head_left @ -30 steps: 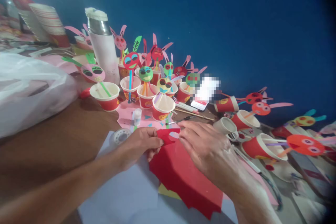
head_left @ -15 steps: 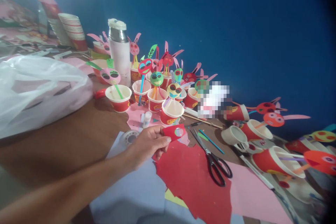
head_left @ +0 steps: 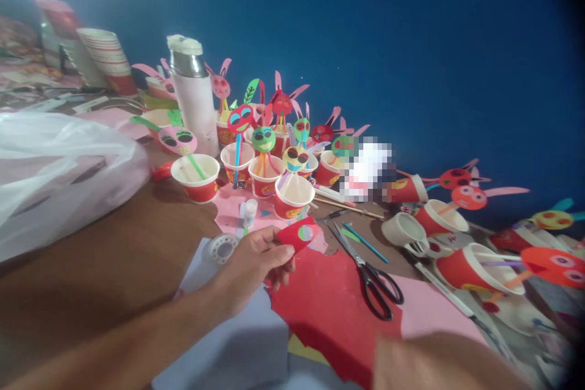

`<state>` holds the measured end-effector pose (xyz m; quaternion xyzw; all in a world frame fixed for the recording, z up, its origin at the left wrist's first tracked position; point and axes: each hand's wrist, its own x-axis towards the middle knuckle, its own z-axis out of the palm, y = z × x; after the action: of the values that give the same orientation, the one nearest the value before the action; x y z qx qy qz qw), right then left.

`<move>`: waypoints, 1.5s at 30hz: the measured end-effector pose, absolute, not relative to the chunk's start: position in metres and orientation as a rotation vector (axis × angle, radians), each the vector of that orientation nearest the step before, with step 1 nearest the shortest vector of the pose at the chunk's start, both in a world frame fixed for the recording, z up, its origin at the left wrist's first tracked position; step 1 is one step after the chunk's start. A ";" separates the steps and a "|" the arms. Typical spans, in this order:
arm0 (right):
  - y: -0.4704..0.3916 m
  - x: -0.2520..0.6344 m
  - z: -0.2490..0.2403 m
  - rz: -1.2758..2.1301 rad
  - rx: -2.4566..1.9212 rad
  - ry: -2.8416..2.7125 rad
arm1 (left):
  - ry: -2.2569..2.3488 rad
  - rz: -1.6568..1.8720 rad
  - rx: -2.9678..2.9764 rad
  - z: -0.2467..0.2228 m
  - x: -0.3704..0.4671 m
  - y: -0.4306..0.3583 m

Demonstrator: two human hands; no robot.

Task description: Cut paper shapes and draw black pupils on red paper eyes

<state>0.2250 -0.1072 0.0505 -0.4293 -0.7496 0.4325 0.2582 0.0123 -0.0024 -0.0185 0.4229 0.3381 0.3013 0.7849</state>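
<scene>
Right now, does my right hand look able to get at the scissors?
Likely yes: the scissors lie uncovered, handles pointing toward the blurred right hand at the bottom edge, and nothing seems to stand between.

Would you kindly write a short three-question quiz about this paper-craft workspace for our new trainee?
1. Multiple choice: What does the left hand hold?
A) A glue stick
B) A red paper piece with a round hole
C) A roll of tape
2. True or false: The black-handled scissors lie partly on the large red sheet.
3. Fill in the blank: The white plastic bag reaches the picture's ____ edge.

Key: 1. B; 2. True; 3. left
</scene>
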 end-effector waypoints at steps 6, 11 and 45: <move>-0.043 0.205 0.036 1.258 -1.588 -1.666 | 0.788 0.670 0.833 -0.019 0.014 0.001; -0.030 0.192 0.018 1.245 -1.521 -1.581 | 0.751 0.694 0.801 -0.018 0.015 0.001; -0.038 0.213 0.015 0.565 -2.139 -2.108 | 0.866 0.794 0.708 -0.003 -0.018 -0.046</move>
<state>0.2128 -0.0384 0.0150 -0.6993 -0.6892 0.1847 0.0429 -0.0177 -0.0457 -0.0026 0.3270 0.3998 0.3666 0.7739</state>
